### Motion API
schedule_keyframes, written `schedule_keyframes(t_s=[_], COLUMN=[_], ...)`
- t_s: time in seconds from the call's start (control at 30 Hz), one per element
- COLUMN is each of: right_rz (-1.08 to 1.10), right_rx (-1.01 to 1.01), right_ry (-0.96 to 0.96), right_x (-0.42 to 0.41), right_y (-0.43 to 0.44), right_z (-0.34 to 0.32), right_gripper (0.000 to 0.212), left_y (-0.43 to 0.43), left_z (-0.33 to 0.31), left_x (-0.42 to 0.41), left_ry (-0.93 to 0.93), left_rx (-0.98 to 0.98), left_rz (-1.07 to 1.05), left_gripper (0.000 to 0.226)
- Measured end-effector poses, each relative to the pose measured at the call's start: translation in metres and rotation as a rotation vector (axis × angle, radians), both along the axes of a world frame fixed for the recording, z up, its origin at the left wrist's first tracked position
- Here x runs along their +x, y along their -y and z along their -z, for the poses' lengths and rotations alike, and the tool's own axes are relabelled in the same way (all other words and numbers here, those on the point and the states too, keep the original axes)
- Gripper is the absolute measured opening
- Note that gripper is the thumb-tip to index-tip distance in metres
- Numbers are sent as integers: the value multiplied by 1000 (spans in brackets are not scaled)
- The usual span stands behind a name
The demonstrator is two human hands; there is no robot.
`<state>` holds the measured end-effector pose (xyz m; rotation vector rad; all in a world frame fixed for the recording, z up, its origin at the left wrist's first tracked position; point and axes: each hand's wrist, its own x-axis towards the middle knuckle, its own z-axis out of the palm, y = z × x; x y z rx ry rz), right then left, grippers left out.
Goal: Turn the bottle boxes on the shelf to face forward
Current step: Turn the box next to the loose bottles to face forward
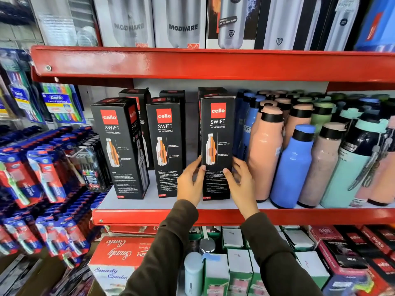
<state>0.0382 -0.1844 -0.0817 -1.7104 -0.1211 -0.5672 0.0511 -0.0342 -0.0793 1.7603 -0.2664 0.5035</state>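
Centre of the frame: the right-hand black box [217,146] stands upright on the white shelf [154,195], long axis vertical, its printed cello front squarely toward the camera. The left hand [190,182] clasps its left edge and the right hand [240,182] its right edge, thumbs on the front. The middle box [165,146] faces forward; the left box [119,146] sits angled, a side panel showing. Smooth matte bottles [292,165] crowd the right.

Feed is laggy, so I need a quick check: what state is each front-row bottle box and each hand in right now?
Left box: upright, turned at an angle, side panel showing.
Middle box: upright, front facing out.
Right box: upright, front facing out, gripped on both sides.
Left hand: on the right box's left edge.
Right hand: on its right edge.
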Motion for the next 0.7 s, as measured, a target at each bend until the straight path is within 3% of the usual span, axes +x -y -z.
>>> schedule_keyframes(t_s=[0.23, 0.4, 0.53, 0.7], right_rz=[-44, -2, -4, -55], right_rx=[-96, -91, -82, -86], right_ry=[24, 31, 30, 0], right_x=[-4, -2, -3, -2], right_y=[0, -4, 1, 6], right_z=[-10, -12, -13, -11], right_gripper=[97, 95, 94, 94], left_y=[5, 8, 4, -3], left_z=[-5, -3, -3, 0], left_x=[-4, -8, -7, 6], left_ry=[87, 90, 128, -26], left_rx=[-140, -191, -125, -62], left_rz=[-29, -42, -56, -20], left_gripper=[37, 33, 34, 43])
